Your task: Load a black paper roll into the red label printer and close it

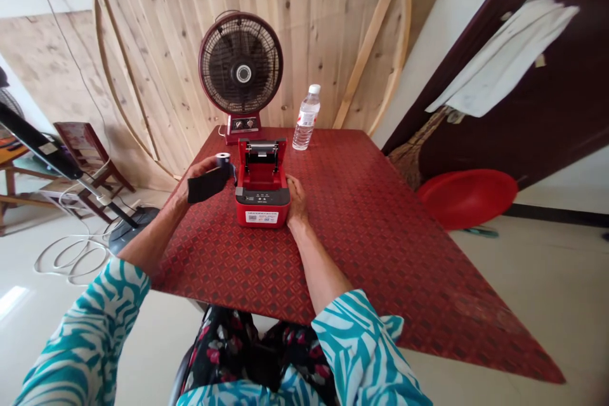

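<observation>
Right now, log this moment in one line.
left hand: holds paper roll, black piece | right hand: on printer side | printer: lid open, on table | behind: fan, bottle

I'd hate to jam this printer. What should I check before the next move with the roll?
1. Lid of the printer up: ok.
2. Its body steadied: ok, right hand rests against its side.
3. Grip on paper roll: ok, in left hand, beside the printer.
4. Left hand otherwise free: not ok, it also holds a black flat object.
5. Paper bay empty: cannot tell.
6. Capped water bottle stands apart: ok.
</observation>
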Available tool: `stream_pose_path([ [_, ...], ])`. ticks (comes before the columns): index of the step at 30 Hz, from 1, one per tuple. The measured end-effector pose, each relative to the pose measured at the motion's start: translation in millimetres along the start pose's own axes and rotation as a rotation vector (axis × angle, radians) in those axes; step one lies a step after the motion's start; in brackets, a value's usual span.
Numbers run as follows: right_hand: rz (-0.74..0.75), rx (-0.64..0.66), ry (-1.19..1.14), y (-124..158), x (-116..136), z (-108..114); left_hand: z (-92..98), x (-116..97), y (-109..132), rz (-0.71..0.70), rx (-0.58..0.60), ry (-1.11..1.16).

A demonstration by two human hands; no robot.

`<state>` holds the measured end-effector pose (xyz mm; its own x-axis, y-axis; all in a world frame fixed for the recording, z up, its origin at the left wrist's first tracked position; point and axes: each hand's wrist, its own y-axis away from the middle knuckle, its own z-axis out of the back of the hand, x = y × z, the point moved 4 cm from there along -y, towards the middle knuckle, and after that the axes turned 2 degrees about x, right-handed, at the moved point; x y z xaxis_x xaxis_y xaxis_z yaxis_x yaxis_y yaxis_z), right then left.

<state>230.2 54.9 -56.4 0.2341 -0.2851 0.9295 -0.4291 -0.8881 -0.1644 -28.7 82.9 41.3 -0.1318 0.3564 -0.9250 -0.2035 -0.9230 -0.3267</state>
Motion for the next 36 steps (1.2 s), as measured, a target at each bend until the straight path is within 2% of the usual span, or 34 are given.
stream_pose_path([
  [1, 0.001, 0.002, -0.001, 0, 0, 0, -9.3, -13, -4, -0.015, 0.076, -0.036],
  [2, 0.001, 0.004, -0.001, 0, 0, 0, -23.9, -27, -6, -0.079, 0.247, -0.175],
  [3, 0.001, 0.008, 0.0, -1, 0, 0, -37.4, -39, -9, -0.155, 0.364, -0.32],
  [4, 0.001, 0.011, 0.002, -1, 1, 0, -49.4, -49, -11, -0.212, 0.437, -0.438],
  [6, 0.001, 0.013, 0.012, -1, 1, -1, -69.6, -61, -16, -0.239, 0.529, -0.637],
  [10, 0.01, 0.02, 0.022, -2, 1, -2, -94.0, -58, -31, -0.122, 0.64, -1.005],
  [12, 0.023, 0.027, 0.022, -2, 1, -3, -102.4, -51, -39, -0.065, 0.743, -1.137],
  [15, 0.03, 0.023, 0.024, -3, 1, -4, -111.9, -41, -48, -0.023, 0.9, -1.246],
  [17, 0.031, 0.014, 0.021, -3, 1, -4, -113.9, -38, -53, -0.018, 0.928, -1.247],
  [19, 0.035, 0.012, 0.023, -3, 2, -4, -111.7, -38, -53, -0.015, 0.91, -1.146],
  [21, 0.042, 0.018, 0.035, -3, 3, -4, -104.3, -41, -46, -0.023, 0.806, -0.938],
  [25, 0.048, 0.026, 0.042, -2, 5, -3, -76.0, -48, -13, -0.088, 0.36, -0.469],
  [27, 0.039, 0.024, 0.033, -1, 5, -3, -67.2, -42, 9, -0.062, 0.253, -0.342],
  [31, 0.021, 0.027, 0.025, 0, 6, -3, -65.0, -32, 38, -0.205, 0.148, -0.266],
  [36, 0.014, 0.021, 0.036, 2, 7, -2, -66.1, -27, 42, -0.405, 0.074, -0.365],
])
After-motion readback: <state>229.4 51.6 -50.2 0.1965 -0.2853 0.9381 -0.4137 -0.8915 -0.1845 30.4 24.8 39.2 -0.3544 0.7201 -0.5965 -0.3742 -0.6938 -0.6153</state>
